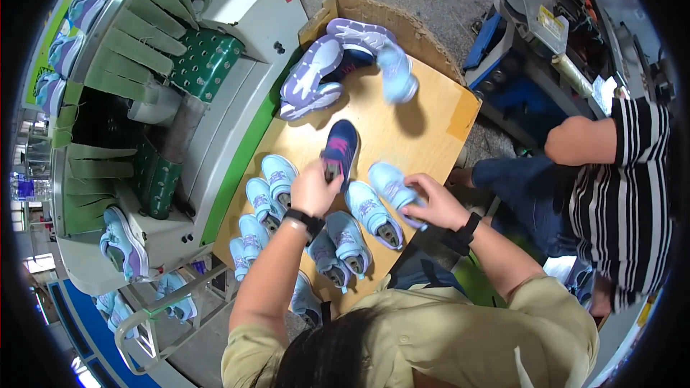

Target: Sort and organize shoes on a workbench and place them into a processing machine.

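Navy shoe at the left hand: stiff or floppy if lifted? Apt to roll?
Navy shoe is probably stiff, since a hard-looking grey insert shows at its opening by the left hand; that insert likely adds weight. Rolling seems unlikely given its long shape.

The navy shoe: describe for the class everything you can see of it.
The navy shoe has a fabric-looking upper with bright pink markings. Upright, its toe points away from the person, above the light wooden table. The left hand grips its heel end, hiding part of it. Whether its sole touches the table is unclear.
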Action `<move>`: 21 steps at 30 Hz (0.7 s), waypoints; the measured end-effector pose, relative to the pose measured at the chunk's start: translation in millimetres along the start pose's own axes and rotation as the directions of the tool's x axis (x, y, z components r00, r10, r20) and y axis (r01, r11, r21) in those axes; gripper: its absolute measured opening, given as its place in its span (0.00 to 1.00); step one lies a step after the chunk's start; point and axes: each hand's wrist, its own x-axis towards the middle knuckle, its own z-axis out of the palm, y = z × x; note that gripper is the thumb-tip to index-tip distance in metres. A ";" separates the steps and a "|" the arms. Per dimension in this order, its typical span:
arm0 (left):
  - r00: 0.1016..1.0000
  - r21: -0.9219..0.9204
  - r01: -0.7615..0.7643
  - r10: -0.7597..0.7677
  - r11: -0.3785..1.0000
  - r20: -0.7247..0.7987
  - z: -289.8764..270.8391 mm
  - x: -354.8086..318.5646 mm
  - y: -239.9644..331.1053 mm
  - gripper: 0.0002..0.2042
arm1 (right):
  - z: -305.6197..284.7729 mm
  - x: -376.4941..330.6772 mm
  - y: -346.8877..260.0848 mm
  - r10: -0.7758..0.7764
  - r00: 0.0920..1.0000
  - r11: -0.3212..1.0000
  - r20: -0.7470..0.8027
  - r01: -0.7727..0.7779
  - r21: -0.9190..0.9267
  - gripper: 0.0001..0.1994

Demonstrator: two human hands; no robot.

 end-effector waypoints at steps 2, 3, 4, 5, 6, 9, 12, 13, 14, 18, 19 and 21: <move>0.999 -0.087 0.039 -0.039 0.995 0.010 -6.9 -18.8 -5.0 0.15 | 1.4 39.2 0.6 0.035 0.997 0.990 -0.072 -0.024 0.140 0.16; 0.998 -0.127 -0.030 0.022 0.991 -0.066 -2.0 -26.6 -20.7 0.14 | -4.6 78.1 -25.7 -0.060 0.984 0.988 -0.165 0.082 0.132 0.12; 0.986 -0.158 -0.103 0.081 0.982 -0.145 2.4 -31.5 -32.9 0.13 | -9.4 118.0 -44.0 -0.290 0.903 0.957 -0.317 0.263 -0.125 0.09; 0.987 -0.162 -0.088 0.063 0.983 -0.150 0.3 -31.7 -31.3 0.13 | -18.2 158.4 -56.4 -0.417 0.830 0.904 -0.371 0.337 -0.262 0.09; 0.983 -0.183 -0.084 0.051 0.979 -0.178 -2.0 -33.0 -23.6 0.12 | -26.7 200.8 -56.2 -0.539 0.720 0.836 -0.436 0.395 -0.381 0.10; 0.986 -0.314 -0.052 -0.002 0.948 -0.169 -7.0 -44.0 -21.5 0.12 | -41.2 307.1 -22.7 -0.256 0.962 0.834 -0.095 0.170 -0.524 0.26; 0.981 -0.343 -0.010 -0.057 0.939 -0.184 -27.0 -59.2 -26.6 0.12 | -6.8 326.4 -18.2 -0.212 0.977 0.763 0.030 0.185 -0.619 0.34; 0.979 -0.376 0.000 -0.077 0.927 -0.190 -30.8 -64.3 -28.7 0.11 | -9.9 328.9 -7.7 -0.291 0.956 0.744 0.039 0.252 -0.619 0.33; 0.977 -0.409 0.004 -0.092 0.912 -0.194 -34.5 -68.9 -30.6 0.11 | -17.5 330.7 2.7 -0.441 0.897 0.753 0.012 0.377 -0.539 0.29; 0.959 -0.348 -0.074 -0.029 0.935 -0.281 -62.5 -80.6 -32.8 0.08 | -65.0 276.5 -56.3 -0.419 0.896 0.888 -0.148 0.370 -0.272 0.18; 0.960 -0.344 -0.075 -0.026 0.936 -0.280 -70.0 -79.0 -33.1 0.12 | -74.0 260.7 -81.5 -0.457 0.863 0.872 -0.215 0.388 -0.299 0.17; 0.956 -0.333 -0.082 -0.021 0.939 -0.294 -86.7 -75.5 -29.9 0.16 | -65.0 223.4 -125.8 -0.469 0.824 0.877 -0.317 0.394 -0.274 0.17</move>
